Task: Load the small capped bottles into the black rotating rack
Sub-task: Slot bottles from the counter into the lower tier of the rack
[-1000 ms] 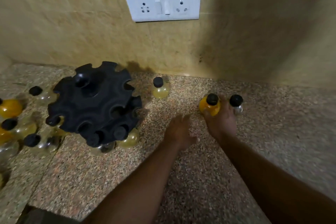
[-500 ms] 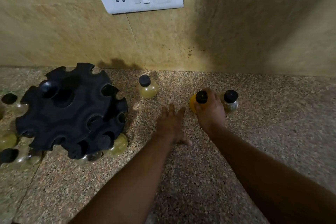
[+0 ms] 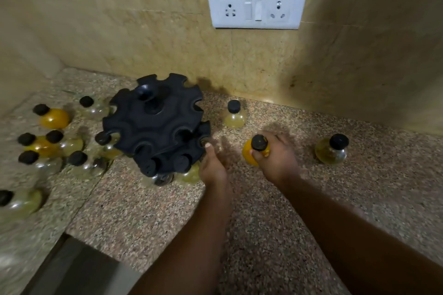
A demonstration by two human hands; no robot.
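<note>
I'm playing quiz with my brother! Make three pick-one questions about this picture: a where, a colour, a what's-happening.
1. Where is the white socket plate? A on the wall; B on the floor; C on the ceiling.
2. What colour is the bottle in the right hand? A blue; B orange; C green.
3. What is the right hand doing? A lying flat; B waving; C gripping the bottle.
Answers: 1 A, it is fixed to the tiled wall. 2 B, an orange body under a black cap. 3 C, fingers curl round it.
</note>
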